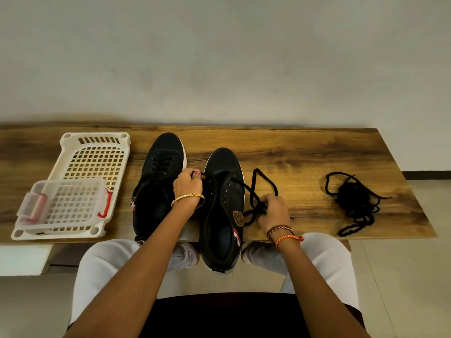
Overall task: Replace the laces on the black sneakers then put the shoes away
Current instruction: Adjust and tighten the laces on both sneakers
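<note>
One clear basket [61,203] sits inside white tray [97,152]

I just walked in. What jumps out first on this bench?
Two black sneakers stand mid-bench, the right one being laced: the left hand pinches lace at its eyelets while the right hand holds the loose lace beside it. A tangled lace pile lies far right; white baskets sit far left.

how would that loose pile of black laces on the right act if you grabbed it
The tangled lace pile likely goes limp and trails, since its strands loop loosely over the wooden table. Probably very light. Being knotted together, it may lift as one clump.
</note>
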